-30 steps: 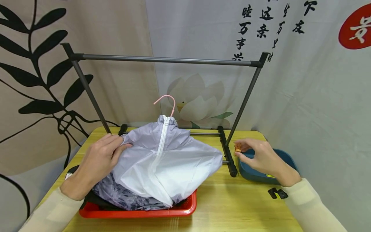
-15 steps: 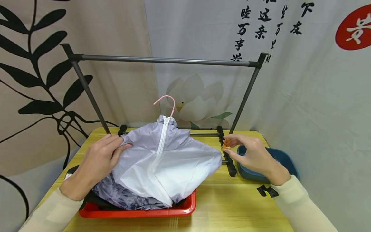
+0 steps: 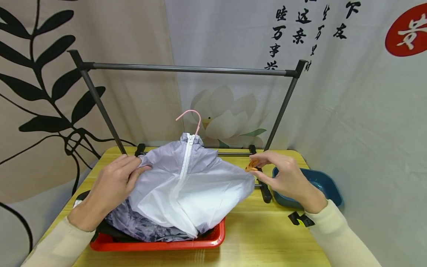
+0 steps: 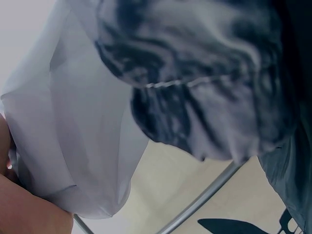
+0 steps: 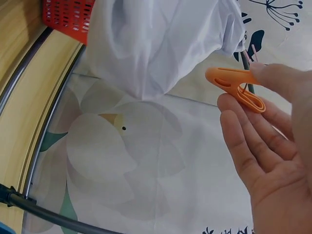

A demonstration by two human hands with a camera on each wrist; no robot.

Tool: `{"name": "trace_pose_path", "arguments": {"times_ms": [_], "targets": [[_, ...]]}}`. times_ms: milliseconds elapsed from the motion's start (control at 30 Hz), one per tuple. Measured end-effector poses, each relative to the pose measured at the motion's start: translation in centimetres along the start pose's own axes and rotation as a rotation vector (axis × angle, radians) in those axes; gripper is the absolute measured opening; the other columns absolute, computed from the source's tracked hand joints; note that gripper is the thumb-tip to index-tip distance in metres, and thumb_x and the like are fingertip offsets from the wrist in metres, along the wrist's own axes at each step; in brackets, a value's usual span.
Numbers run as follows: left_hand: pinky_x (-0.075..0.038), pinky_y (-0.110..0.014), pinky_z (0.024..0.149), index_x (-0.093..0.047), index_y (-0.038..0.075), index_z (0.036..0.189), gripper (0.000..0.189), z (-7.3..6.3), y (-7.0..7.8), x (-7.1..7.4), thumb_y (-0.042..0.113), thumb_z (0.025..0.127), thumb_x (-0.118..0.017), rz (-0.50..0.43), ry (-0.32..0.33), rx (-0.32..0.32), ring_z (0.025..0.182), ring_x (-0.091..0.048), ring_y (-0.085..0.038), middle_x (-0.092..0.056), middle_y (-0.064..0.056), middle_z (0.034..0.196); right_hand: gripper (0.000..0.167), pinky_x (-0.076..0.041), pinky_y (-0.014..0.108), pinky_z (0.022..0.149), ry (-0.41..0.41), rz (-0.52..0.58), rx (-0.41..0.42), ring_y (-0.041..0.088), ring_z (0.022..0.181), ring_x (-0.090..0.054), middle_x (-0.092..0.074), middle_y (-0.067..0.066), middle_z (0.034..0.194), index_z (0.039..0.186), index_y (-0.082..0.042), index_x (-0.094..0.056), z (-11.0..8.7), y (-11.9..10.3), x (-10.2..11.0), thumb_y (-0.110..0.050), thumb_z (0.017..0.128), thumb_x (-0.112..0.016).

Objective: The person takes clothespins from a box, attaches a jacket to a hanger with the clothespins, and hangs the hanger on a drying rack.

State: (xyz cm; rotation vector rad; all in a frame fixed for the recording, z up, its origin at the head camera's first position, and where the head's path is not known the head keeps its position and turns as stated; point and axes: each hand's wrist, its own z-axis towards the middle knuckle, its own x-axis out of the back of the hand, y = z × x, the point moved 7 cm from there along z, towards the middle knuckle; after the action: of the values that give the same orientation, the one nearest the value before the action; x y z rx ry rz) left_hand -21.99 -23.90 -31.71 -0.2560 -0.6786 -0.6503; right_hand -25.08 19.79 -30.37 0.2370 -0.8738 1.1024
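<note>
A pale lilac and white zip jacket [image 3: 197,185] hangs on a pink hanger [image 3: 197,115], its lower part resting over a patterned dark garment [image 3: 146,226] in a red basket [image 3: 213,237]. With thumb and fingers, my left hand [image 3: 115,181] pinches the jacket at its left shoulder. In my right hand [image 3: 287,178] an orange clothespin [image 5: 239,87] is pinched between thumb and fingers, near the jacket's right shoulder and apart from it in the right wrist view. Both the jacket and the patterned garment fill much of the left wrist view.
Behind the jacket a grey metal rack [image 3: 186,69] stands on the wooden table [image 3: 267,233]. To the right, beside the rack's foot, sits a blue bin [image 3: 325,185]. A printed curtain [image 3: 333,111] hangs behind the table.
My right hand has moved left from over the blue bin toward the jacket's right shoulder, carrying the orange clothespin. The left hand keeps its pinch on the jacket.
</note>
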Motion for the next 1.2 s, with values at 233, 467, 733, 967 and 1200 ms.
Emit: {"name": "trace_pose_path", "arguments": {"times_ms": [233,467,733,967,1200], "targets": [[-0.054,-0.034,0.064,-0.06,0.011,0.085,0.06,0.0,0.0,0.1,0.054,0.123,-0.044,-0.001,-0.009,0.005,0.079,-0.063,-0.02,-0.068,-0.005,0.082,0.055,-0.068,0.023,0.093,0.024,0.025,0.025,0.019,0.098,-0.085,-0.086,0.004,0.12,0.134,-0.004,-0.081,0.7,-1.0,-0.2,0.001,0.083,-0.102],[-0.054,-0.034,0.064,-0.061,0.011,0.086,0.06,0.0,-0.1,0.0,0.054,0.122,-0.043,-0.001,-0.02,0.016,0.079,-0.063,-0.02,-0.069,-0.005,0.082,0.052,-0.066,0.019,0.094,0.042,0.069,0.064,0.019,0.097,-0.084,-0.085,0.004,0.121,0.136,-0.006,-0.081,1.6,-1.8,-0.7,-0.003,0.088,-0.101],[-0.052,-0.032,0.063,-0.06,0.011,0.085,0.06,0.0,-0.1,0.0,0.055,0.122,-0.043,-0.004,-0.019,0.016,0.078,-0.062,-0.019,-0.068,-0.004,0.081,0.043,-0.067,0.022,0.095,0.058,0.079,0.085,0.017,0.1,-0.084,-0.085,0.006,0.123,0.136,-0.006,-0.081,2.7,-2.5,-1.0,-0.04,0.11,-0.083],[-0.056,-0.037,0.063,-0.061,0.011,0.085,0.061,0.1,0.0,-0.2,0.055,0.122,-0.042,0.003,-0.028,0.019,0.079,-0.065,-0.021,-0.07,-0.006,0.083,0.042,-0.068,0.024,0.095,0.076,0.099,0.098,0.019,0.101,-0.084,-0.086,0.007,0.123,0.135,-0.006,-0.081,3.5,-2.8,-1.2,-0.014,0.097,-0.098],[-0.058,-0.039,0.065,-0.063,0.011,0.086,0.06,0.1,-0.1,-0.5,0.055,0.121,-0.042,0.0,-0.036,0.024,0.081,-0.066,-0.021,-0.074,-0.006,0.086,0.04,-0.069,0.028,0.093,0.092,0.113,0.113,0.019,0.101,-0.084,-0.086,0.006,0.12,0.134,-0.005,-0.082,4.3,-3.0,-1.7,-0.02,0.1,-0.096]]}}
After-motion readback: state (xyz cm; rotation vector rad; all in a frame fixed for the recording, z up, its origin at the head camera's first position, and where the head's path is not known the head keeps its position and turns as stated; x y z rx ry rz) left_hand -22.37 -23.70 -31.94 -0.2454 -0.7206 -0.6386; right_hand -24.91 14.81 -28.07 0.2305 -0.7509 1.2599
